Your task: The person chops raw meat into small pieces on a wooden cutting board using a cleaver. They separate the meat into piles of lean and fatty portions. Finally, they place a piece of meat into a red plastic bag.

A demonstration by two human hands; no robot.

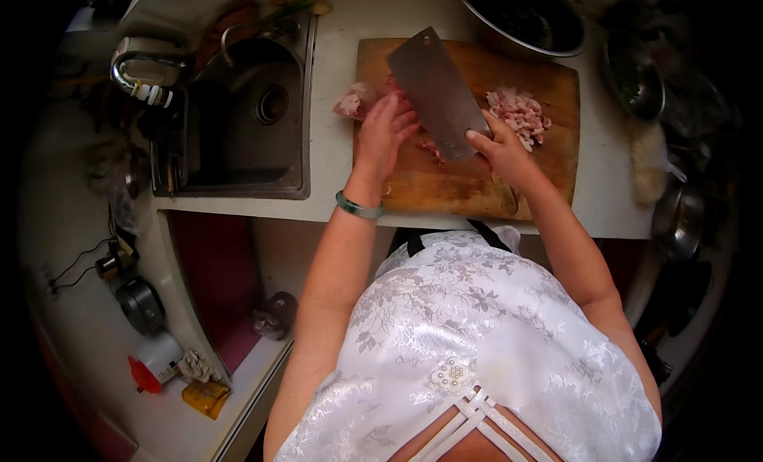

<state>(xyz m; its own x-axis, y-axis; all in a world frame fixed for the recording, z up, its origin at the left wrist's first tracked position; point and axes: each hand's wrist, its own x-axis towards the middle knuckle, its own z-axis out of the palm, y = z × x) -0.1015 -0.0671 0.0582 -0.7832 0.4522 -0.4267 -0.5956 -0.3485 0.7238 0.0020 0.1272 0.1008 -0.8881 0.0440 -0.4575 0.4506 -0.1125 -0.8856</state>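
Note:
My right hand (503,149) grips the handle end of a broad cleaver (438,95), its flat side facing up over a wooden cutting board (459,190). My left hand (387,128) is beside the blade at the board's left edge, fingers apart, against or just over raw meat; whether it grips the meat is unclear. A larger piece of raw meat (351,103) lies over that edge, partly hidden by the hand. Small red scraps (430,149) lie below the blade. To the right of the cleaver is a pile of chopped raw meat (520,116).
A sink (238,158) with a chrome faucet (122,65) is at the left. One large metal bowl (560,49) overlaps the board's far edge. Another metal bowl (653,98) with chopped greens stands at the right, near a pale elongated item (648,164).

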